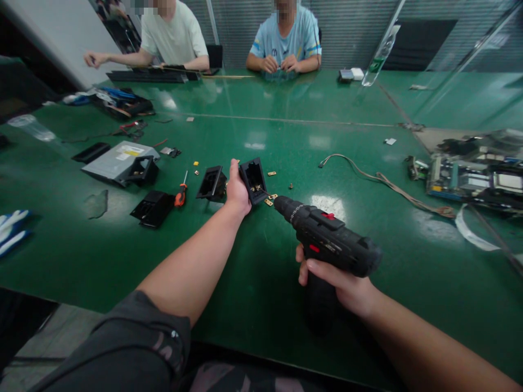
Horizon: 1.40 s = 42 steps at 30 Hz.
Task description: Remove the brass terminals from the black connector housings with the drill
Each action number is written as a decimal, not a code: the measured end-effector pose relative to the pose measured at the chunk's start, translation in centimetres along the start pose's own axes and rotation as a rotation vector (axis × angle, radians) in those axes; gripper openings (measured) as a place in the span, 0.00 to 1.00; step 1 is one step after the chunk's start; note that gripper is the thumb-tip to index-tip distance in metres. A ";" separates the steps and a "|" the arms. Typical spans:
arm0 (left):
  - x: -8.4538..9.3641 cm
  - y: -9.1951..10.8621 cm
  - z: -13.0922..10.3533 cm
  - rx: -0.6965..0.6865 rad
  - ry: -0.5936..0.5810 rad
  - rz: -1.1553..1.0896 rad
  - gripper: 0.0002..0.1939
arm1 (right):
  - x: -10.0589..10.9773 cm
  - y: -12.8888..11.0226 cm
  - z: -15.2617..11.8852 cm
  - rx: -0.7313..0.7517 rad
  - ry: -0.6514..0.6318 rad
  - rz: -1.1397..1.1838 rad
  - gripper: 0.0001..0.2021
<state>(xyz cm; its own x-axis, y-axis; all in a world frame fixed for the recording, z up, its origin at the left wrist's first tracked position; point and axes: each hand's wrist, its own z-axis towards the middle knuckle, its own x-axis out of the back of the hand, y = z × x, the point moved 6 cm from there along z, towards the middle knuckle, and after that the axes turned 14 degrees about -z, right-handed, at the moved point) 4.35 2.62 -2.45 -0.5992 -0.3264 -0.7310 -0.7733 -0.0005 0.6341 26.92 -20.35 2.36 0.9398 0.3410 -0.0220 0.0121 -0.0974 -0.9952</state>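
Note:
My left hand (pixel 237 190) grips a small black plastic housing (pixel 254 180) and holds it tilted just above the green table (pixel 286 136). My right hand (pixel 339 283) holds a black cordless power screwdriver (pixel 327 237) by its handle. The tool's tip points at the housing's lower edge, where brass contacts show. Small brass pieces (pixel 271 173) lie on the table beside the housing. A second black housing (pixel 211 184) sits just left of my left hand.
A red-handled screwdriver (pixel 181 193), more black plastic parts (pixel 153 208) and a grey drive case (pixel 116 160) lie at left. A cable (pixel 384 182) and circuit boards (pixel 469 177) lie at right. Two people sit at the far edge. A plastic bottle (pixel 379 54) stands there.

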 end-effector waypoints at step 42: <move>0.0 0.0 0.0 0.000 0.006 0.013 0.39 | -0.1 0.0 0.0 -0.001 0.000 -0.008 0.19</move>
<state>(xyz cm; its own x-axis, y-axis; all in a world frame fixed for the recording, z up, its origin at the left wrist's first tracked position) 4.36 2.60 -2.41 -0.6078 -0.3319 -0.7214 -0.7656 0.0039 0.6433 26.78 -20.39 2.35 0.9395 0.3423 -0.0139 0.0200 -0.0953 -0.9952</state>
